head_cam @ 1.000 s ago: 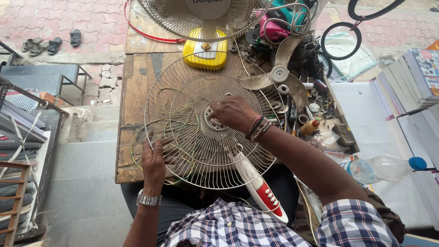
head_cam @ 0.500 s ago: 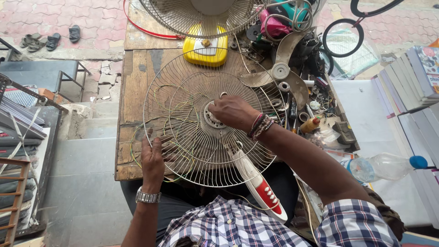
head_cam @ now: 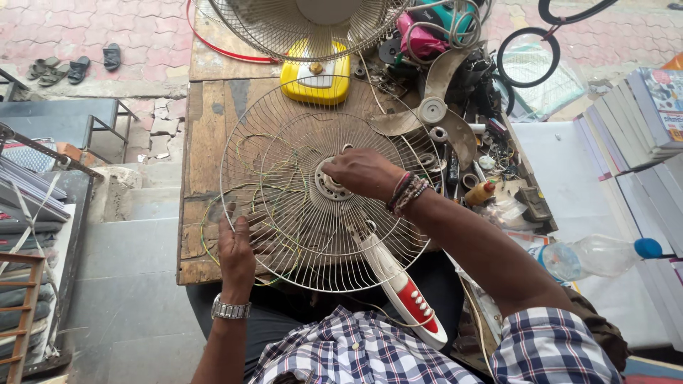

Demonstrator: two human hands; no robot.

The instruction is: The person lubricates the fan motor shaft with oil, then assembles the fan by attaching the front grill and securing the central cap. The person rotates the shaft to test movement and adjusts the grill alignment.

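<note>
A round wire fan guard [head_cam: 284, 178] lies tilted on a worn wooden workbench [head_cam: 206, 142], with a second guard layered against it. My left hand [head_cam: 237, 249], with a metal watch on the wrist, grips the guard's near left rim wires. My right hand [head_cam: 363, 173], with beaded bracelets, pinches the metal hub [head_cam: 326, 183] at the guard's centre. A white and red fan stem with buttons [head_cam: 404, 291] runs from under the guard toward my lap.
A yellow-based fan [head_cam: 315, 75] stands at the bench's far edge. A loose fan blade [head_cam: 430, 110], small parts and tools crowd the right side. A plastic bottle [head_cam: 594, 257] and stacked books [head_cam: 640, 107] lie right. Steps and sandals [head_cam: 67, 67] are left.
The guard has shifted slightly toward me and rotated a little under my hands. Both hands keep their holds on rim and hub.
</note>
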